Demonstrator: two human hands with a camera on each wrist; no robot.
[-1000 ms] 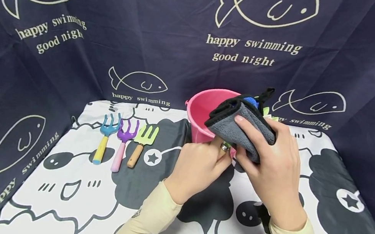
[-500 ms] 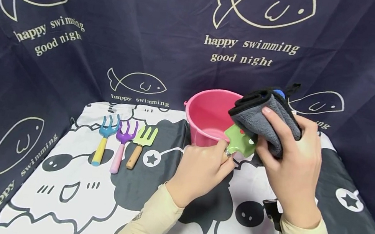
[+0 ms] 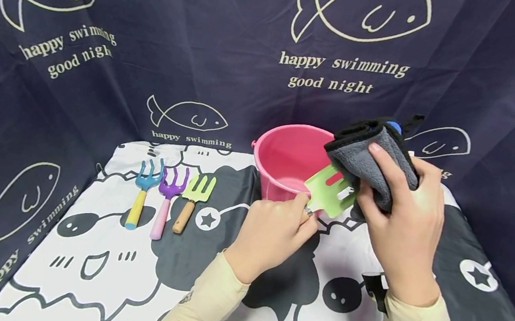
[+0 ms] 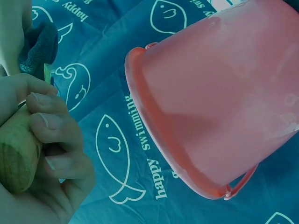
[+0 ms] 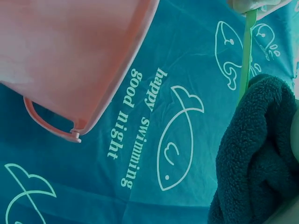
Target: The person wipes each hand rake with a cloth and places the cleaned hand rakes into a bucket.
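My left hand [image 3: 273, 231] grips the wooden handle [image 4: 21, 149] of a green garden fork [image 3: 325, 194]. The fork's head points up and right, with gaps showing between its tines; the tine ends are hidden by a cloth. That folded grey cloth [image 3: 362, 159], black-edged with a bit of blue, is held in my right hand [image 3: 408, 220] against the end of the fork. In the right wrist view the cloth [image 5: 257, 154] meets the fork's thin green edge [image 5: 246, 56]. Behind both hands stands a pink bucket [image 3: 273, 154], partly covered by the cloth and fork.
Three more hand forks lie side by side at the left: a blue one with a yellow handle [image 3: 136, 210], a purple one [image 3: 171, 189] and a light green one [image 3: 199, 190]. A dark fish-print curtain [image 3: 229, 72] encloses the back and sides of the sheep-print table cover [image 3: 128, 294].
The right hand and cloth have moved right along the fork, uncovering more of its green head. The left hand keeps its grip, and the fork has turned slightly to show its gaps.
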